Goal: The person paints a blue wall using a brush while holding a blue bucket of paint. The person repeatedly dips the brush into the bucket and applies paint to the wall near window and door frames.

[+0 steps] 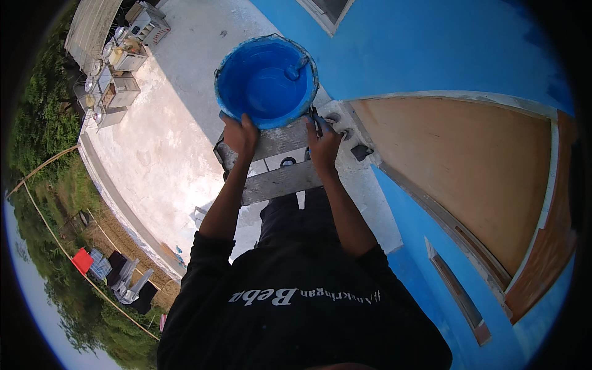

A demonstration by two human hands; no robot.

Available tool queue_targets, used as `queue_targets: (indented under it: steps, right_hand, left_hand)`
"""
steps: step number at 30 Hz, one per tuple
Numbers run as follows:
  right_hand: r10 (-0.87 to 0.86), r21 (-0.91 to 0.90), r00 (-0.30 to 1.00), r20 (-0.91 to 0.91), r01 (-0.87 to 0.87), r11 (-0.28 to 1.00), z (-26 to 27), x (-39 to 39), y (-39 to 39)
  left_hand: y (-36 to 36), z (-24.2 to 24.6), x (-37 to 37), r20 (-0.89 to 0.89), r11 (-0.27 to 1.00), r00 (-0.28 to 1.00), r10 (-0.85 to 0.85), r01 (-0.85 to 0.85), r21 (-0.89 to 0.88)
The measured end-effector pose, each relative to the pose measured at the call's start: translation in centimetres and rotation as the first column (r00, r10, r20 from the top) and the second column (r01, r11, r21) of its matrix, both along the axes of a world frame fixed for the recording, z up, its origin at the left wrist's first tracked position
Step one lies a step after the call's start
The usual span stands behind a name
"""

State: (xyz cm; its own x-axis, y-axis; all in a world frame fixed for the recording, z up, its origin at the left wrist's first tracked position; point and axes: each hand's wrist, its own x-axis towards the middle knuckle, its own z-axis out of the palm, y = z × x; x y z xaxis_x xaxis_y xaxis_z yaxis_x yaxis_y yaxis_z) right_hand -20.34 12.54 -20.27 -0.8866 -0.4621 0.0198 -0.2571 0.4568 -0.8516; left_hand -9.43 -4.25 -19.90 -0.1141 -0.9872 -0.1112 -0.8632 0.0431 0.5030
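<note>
A bucket of blue paint (263, 99) is before me, its rim crusted with paint. A paint-coated tool (296, 69), perhaps a brush, rests against its inner right wall. My left hand (240, 136) grips the near left side of the bucket, thumb at the rim. At the near right, my right hand (325, 143) is closed around a small dark object (317, 121) close to the rim; its kind is unclear. Under the bucket lies the grey top step of a stepladder (282, 138), with a lower step (282, 181) nearer my legs.
A blue wall (430, 51) with a brown panel (462, 171) runs along the right. Several boxes and pots (118, 88) line the far left of the concrete floor (171, 138). Small containers (344, 134) and a dark object (361, 151) lie right of the ladder. Laundry (115, 273) hangs beyond the low edge.
</note>
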Motion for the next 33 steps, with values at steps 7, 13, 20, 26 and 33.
queue_targets:
  steps: [7,13,20,26,33]
  right_hand:
    - [-0.029,-0.049,1.000,-0.006,0.029,0.998,0.2,-0.3,-0.2]
    - [-0.020,-0.019,0.997,-0.069,0.019,1.000,-0.9,-0.1,-0.3]
    - [-0.019,-0.042,0.999,-0.026,0.018,0.999,0.9,-0.4,-0.1]
    - [-0.047,-0.071,0.998,-0.052,0.043,0.997,0.2,-0.4,-0.3]
    - [-0.080,-0.082,0.997,0.013,0.081,0.993,1.4,-0.4,-0.4]
  left_hand:
    - [0.1,0.0,-0.2,0.008,1.000,1.000,-0.009,0.009,-0.018]
    - [0.0,-0.2,0.2,-0.012,0.999,1.000,-0.016,0.016,-0.040]
    - [0.2,-0.5,0.2,0.003,0.998,1.000,-0.015,0.015,-0.059]
    - [0.0,-0.2,0.0,0.000,0.999,1.000,-0.023,0.023,-0.049]
    - [0.0,-0.2,0.0,-0.014,0.998,0.999,-0.049,0.048,-0.051]
